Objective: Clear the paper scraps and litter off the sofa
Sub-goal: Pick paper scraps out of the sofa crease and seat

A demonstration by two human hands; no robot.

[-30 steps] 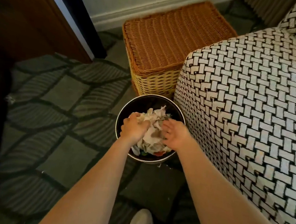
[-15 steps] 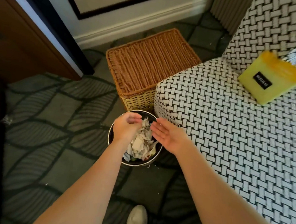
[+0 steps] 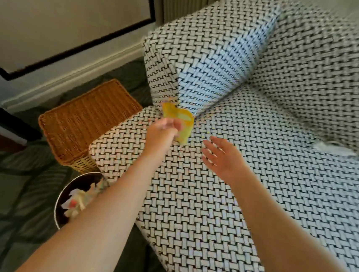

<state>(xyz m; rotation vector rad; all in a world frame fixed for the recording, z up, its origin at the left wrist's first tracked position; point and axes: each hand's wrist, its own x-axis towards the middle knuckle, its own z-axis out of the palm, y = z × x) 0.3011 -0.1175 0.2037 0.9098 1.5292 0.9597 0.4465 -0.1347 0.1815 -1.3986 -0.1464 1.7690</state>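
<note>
On sofa (image 3: 266, 199) | yellow packet (image 3: 181, 119) at left hand (image 3: 162, 134) | right hand (image 3: 223, 161) just beside

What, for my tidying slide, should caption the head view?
Left hand at a yellow packet on the patterned sofa, right hand open beside it; floor bin holds paper scraps.

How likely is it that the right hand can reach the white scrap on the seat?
Probably yes. The right hand is open and holds nothing, and only bare sofa seat lies between it and the white scrap.
</note>
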